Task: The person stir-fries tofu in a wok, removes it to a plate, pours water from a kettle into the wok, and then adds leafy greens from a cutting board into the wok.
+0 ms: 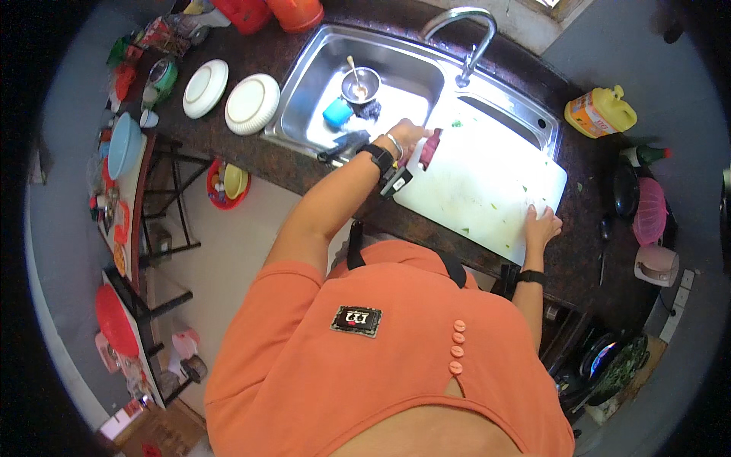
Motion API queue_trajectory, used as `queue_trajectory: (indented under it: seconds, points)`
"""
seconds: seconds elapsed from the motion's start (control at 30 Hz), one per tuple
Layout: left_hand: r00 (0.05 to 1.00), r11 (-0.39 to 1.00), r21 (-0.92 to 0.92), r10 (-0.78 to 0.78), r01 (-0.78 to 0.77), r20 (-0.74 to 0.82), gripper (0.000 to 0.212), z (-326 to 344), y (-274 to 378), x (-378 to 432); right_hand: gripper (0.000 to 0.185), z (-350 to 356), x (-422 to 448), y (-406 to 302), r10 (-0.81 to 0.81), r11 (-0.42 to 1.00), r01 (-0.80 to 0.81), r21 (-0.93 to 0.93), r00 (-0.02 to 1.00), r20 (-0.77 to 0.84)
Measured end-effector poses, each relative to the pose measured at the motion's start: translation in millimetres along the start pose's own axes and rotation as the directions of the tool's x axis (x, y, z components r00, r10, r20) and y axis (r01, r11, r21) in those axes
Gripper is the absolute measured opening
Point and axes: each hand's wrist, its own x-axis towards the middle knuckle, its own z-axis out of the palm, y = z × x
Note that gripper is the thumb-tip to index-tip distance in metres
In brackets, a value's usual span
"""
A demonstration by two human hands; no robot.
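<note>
A white cutting board [480, 177] with green leaf scraps lies slanted over the right part of the sink and the counter. My left hand [406, 137], with a bangle and black wristband, grips the board's left end; its fingertips are partly hidden. Close to it, a purplish-red thing [431, 149] shows at the board's slot; I cannot tell what it is. On the board's right near edge, my right hand [541, 228] has its fingertips on top. Left of the board, the steel sink [297, 85] holds a metal bowl [365, 91] with a spoon and a blue item [338, 113].
Two white plates [252, 104] stand left of the sink, and a faucet [471, 60] behind it. A yellow jug [599, 112], a pink mesh basket [650, 211] and a dark ladle [605, 228] are at right. A pan of greens [619, 371] sits near the stove flame.
</note>
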Motion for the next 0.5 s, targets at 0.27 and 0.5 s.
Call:
queue_trajectory:
  seconds: [0.27,0.5]
  points:
    - [0.982,0.934,-0.353,0.018,0.05,0.188,0.021,-30.5,-35.0,30.8,0.076,-9.4,9.7,-43.0,0.375,0.927,-0.376,-0.002,0.924,0.072]
    - [0.998,0.985,-0.16,0.052,-0.058,-0.038,0.021,-65.7,9.9,34.8,0.055,60.7,50.2,-3.2,0.24,0.308,-0.508,0.804,0.859,0.451]
